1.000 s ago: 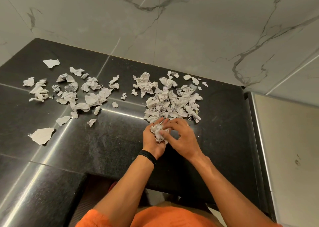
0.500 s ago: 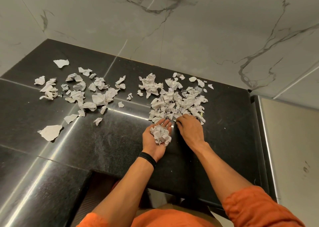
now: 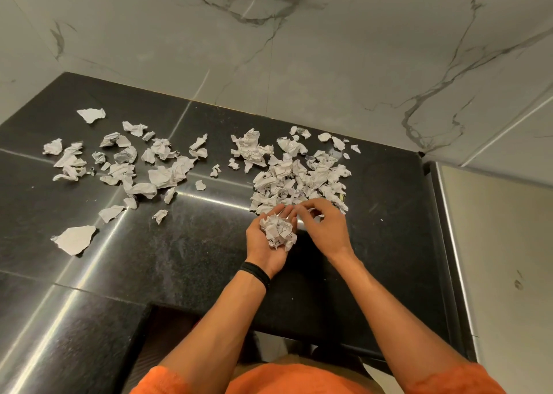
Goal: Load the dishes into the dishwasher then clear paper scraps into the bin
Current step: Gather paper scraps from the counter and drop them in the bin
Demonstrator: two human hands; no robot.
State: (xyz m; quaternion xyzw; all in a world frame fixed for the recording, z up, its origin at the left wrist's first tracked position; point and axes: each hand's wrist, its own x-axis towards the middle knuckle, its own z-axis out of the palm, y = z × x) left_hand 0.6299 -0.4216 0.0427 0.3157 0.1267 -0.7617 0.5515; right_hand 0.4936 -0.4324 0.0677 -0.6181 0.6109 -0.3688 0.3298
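Torn white paper scraps lie on a black stone counter [image 3: 185,253]. A dense pile of scraps [image 3: 299,175] sits at the middle right, and a looser spread of scraps [image 3: 125,166] lies to the left. My left hand [image 3: 269,241] is palm up below the dense pile and cups a wad of scraps [image 3: 278,230]. My right hand [image 3: 324,229] is beside it, with its fingers pinching a few scraps at the pile's near edge. No bin or dishwasher is in view.
A grey marble wall [image 3: 299,64] backs the counter. A steel appliance top [image 3: 493,259] adjoins the counter on the right. The counter's front edge has a notch [image 3: 179,327] near my body. A larger scrap [image 3: 74,239] lies alone at the left.
My right hand left the wad in my left palm, reached to the pile's near edge, then drew back toward the palm with scraps pinched. My left hand stayed cupped.
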